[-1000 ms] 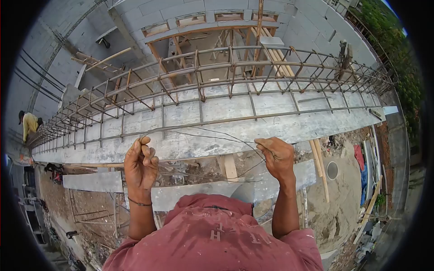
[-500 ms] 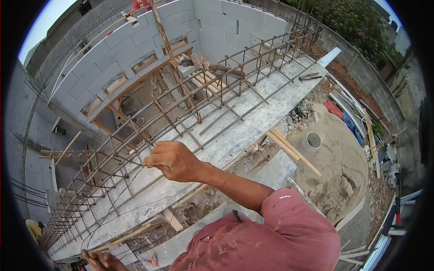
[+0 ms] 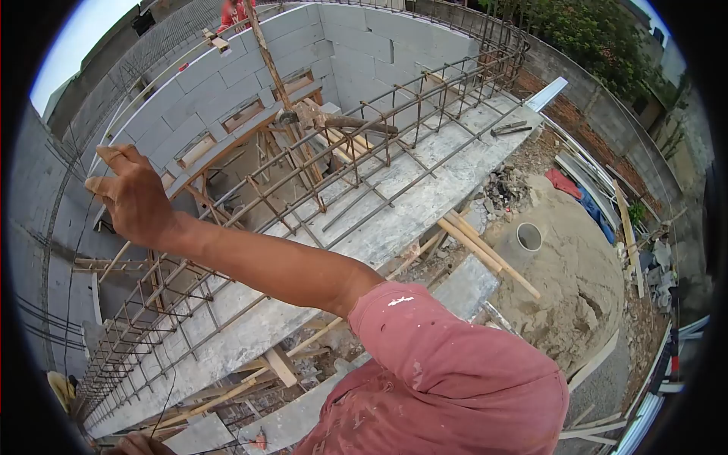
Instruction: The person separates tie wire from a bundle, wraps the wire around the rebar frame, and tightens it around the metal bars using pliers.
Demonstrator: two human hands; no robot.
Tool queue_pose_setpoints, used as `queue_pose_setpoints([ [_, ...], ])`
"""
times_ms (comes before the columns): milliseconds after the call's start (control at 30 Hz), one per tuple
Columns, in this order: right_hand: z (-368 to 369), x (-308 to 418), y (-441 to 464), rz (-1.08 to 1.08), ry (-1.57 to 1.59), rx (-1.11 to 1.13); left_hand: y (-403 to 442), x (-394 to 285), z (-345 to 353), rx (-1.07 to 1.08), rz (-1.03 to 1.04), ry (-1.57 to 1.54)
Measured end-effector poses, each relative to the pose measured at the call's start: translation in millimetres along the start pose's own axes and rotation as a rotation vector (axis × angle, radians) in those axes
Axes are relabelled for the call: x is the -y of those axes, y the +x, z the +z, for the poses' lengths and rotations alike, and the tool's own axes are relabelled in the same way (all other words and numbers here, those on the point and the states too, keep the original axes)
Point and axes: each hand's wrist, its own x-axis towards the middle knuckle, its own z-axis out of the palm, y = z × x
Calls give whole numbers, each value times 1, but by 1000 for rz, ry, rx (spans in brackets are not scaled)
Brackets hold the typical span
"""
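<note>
My right hand [image 3: 135, 199] is raised at the left, above the steel rebar cage [image 3: 318, 178], its fingers closed in a pinch. A thin dark tie wire [image 3: 73, 280] hangs down from its fingertips. My left hand [image 3: 138, 446] is at the bottom edge, mostly cut off, and another length of thin wire rises from it. Its fingers are only partly visible. Beneath both hands, the long rebar cage lies along a grey, cement-stained formwork board [image 3: 425, 186]. A two-handled metal tool [image 3: 511, 129] lies at the board's far right end.
A grey block wall [image 3: 216, 91] with wooden framing stands beyond the cage. A leaning wooden pole [image 3: 267, 64] crosses it. To the right are a sand pile [image 3: 576, 265], a round pipe [image 3: 528, 236] and timber battens [image 3: 485, 254]. Another person in red [image 3: 235, 14] is behind the wall.
My right hand has swung left and up, away from the cage, with the wire trailing from it. My left hand has dropped lower, nearly out of view. The view has shifted slightly.
</note>
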Motion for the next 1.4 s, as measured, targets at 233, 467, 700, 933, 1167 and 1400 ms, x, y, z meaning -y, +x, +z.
queue_pose_setpoints([
  [233, -30, 27, -116, 575, -62, 505, 30, 147, 21, -106, -204, 36],
  [467, -47, 90, -195, 660, 458, 426, 42, 183, 43, -11, -322, -162],
  [700, -56, 110, -115, 300, 186, 334, 83, 137, 25, 150, -69, -346],
  [933, -54, 120, -86, 352, 63, 479, 136, 156, -39, -16, -121, -229],
  [1167, -72, 2, -172, 868, -306, 606, 93, 191, -23, 56, -660, -97],
  [1400, -74, 14, -194, 980, -157, 466, 93, 152, -151, 192, -959, -390],
])
